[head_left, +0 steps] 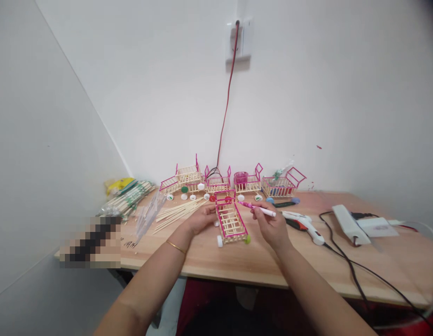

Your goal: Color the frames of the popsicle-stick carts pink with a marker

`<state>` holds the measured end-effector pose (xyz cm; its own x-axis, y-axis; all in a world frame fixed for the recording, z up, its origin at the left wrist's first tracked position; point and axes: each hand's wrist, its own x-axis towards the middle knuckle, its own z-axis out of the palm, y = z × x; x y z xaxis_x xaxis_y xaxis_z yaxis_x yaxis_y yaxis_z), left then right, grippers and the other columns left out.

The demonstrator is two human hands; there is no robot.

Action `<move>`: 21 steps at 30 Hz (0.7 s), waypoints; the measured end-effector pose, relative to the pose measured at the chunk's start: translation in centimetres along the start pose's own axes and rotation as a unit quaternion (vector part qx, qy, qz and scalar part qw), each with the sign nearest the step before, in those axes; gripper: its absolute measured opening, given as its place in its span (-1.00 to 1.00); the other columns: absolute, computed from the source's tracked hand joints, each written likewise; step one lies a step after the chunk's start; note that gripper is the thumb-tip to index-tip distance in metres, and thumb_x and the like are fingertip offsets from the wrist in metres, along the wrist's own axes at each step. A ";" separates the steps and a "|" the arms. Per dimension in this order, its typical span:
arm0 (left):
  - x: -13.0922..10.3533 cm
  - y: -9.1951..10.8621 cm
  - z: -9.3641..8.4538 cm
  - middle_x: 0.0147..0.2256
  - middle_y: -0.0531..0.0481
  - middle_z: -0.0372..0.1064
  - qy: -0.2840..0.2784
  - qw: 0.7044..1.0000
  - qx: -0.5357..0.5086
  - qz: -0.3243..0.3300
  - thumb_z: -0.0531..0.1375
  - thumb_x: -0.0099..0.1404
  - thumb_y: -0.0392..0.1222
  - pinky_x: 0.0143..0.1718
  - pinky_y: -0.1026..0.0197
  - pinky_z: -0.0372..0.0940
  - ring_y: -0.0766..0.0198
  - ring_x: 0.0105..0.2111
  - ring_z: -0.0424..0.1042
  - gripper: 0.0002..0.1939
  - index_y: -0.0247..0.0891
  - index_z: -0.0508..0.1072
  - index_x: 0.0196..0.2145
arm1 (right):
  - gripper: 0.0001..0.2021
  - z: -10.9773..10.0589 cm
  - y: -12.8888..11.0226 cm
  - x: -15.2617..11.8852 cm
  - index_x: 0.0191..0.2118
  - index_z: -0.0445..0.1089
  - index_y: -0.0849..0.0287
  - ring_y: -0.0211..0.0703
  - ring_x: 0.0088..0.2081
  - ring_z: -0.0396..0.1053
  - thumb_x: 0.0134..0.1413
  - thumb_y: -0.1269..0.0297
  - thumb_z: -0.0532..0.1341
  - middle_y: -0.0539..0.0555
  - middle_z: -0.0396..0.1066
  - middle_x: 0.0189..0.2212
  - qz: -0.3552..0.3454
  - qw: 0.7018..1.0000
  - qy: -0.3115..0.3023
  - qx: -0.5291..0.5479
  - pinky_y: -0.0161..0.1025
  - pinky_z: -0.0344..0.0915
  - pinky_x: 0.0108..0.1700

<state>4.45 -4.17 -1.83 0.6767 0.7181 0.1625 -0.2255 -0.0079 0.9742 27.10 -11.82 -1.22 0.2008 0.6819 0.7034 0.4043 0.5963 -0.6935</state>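
Observation:
In the middle of the table stands a small cart (pixel 231 223) made of thin wooden sticks, with bottle-cap wheels and a magenta rim and handle. My left hand (pixel 203 219) grips the cart by its left side; the fingertips are partly hidden behind the frame. Between the fingers of my right hand (pixel 270 226) is a white marker pen (pixel 265 210) with a magenta tip, pointing left toward the cart's handle. A small gap seems to lie between the tip and the handle, though contact is hard to judge.
Behind, several similar stick carts (pixel 218 186) line the wall, one carrying a magenta cup (pixel 241 178). Loose sticks (pixel 179 214) and bagged sticks (pixel 130 198) lie left. At right are a glue gun (pixel 309 226), a white power strip (pixel 350 225) and trailing cables (pixel 342 259).

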 end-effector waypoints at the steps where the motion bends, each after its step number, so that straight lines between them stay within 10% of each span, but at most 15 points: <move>1: 0.0 -0.1 0.0 -0.06 -0.24 0.51 0.000 1.000 0.002 0.003 0.38 0.11 -0.17 0.09 0.03 0.23 0.05 -0.05 0.48 -0.49 -0.31 0.49 0.03 | -0.78 0.0 0.0 0.0 -0.18 0.45 0.14 -0.21 -0.41 0.40 0.21 0.13 0.16 0.03 0.45 -0.40 -0.003 1.000 -0.002 -0.001 -0.27 0.36 -0.33; 21: 0.0 -0.1 0.2 -0.04 -0.25 0.49 -0.010 0.999 0.032 0.001 0.43 0.02 -0.15 0.07 0.01 0.26 -0.02 -0.02 0.45 -0.46 -0.35 0.52 -0.03 | -0.82 -0.1 -0.8 0.1 -0.23 0.45 0.10 -0.08 -0.23 0.48 0.22 0.17 0.14 0.10 0.53 -0.28 -0.068 0.994 -0.042 -0.072 -0.19 0.38 -0.19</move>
<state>4.66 -4.32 -1.89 0.6905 0.7039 0.1665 -0.1811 -0.0547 0.9819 26.88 -12.26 -0.64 0.0639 0.6359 0.7691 0.5475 0.6220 -0.5598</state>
